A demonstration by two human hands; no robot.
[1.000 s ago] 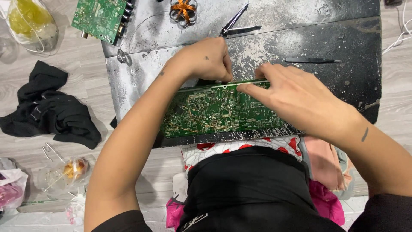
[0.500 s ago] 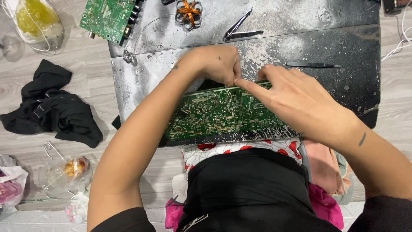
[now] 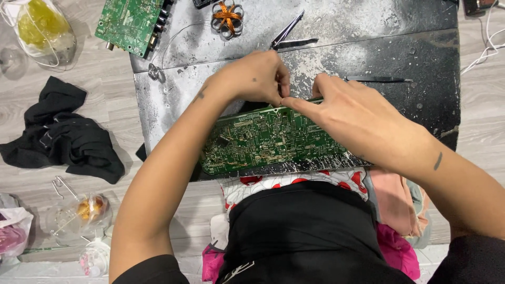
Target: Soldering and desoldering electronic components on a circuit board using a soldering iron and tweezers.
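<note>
Green circuit board (image 3: 268, 138) sits mid-frame on the black worktop (image 3: 400, 113); left hand (image 3: 255, 79) and right hand (image 3: 352, 113) both pinch its upper edge.

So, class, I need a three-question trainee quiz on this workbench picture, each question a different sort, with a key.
1. True or false: both hands meet at the far edge of the large circuit board.
2. Where is the copper coil? A) on the floor B) at the far side of the work surface C) on the black cloth
3. Which tool lies just beyond the left hand?

Key: 1 true; 2 B; 3 tweezers, not touched by the right hand.
</note>
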